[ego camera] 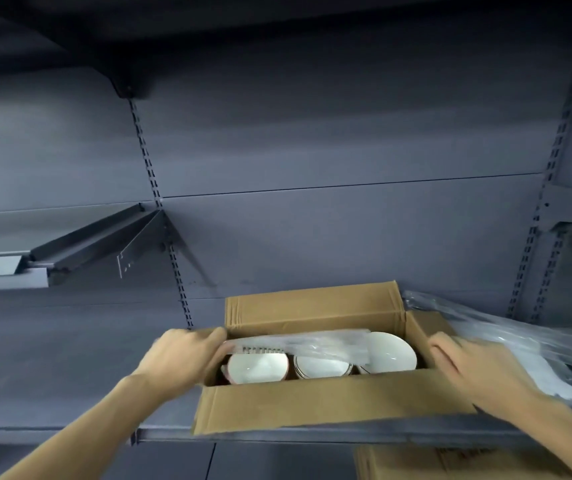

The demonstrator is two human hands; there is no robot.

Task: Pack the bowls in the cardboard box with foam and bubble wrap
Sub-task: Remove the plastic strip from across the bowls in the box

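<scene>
- Cardboard box sits open on a grey metal shelf, its near flap folded down over the shelf edge and its far flap standing up against the back panel.
- Three white bowls stand in a row inside, left to right; the right one is tilted on its side, the other two face up.
- A clear plastic sheet, probably bubble wrap though the texture is too blurred to confirm, lies across the far half of the bowls.
- Left hand is at the box's left wall, fingers curled and pinching the sheet's left end, apparently to pull it flat over the bowls.
- Right hand rests over the box's right flap, fingers fairly straight and close together; whether it presses the flap or merely touches it cannot be told. Judged purpose: steadying the box against the left hand's pull.
- More clear wrapping material lies on the shelf just right of the box, within reach for further layers.
- Another carton shows partly below the shelf.
- Assessment: bowls are loaded; top cushioning is being laid, and the flaps are not yet closed.
</scene>
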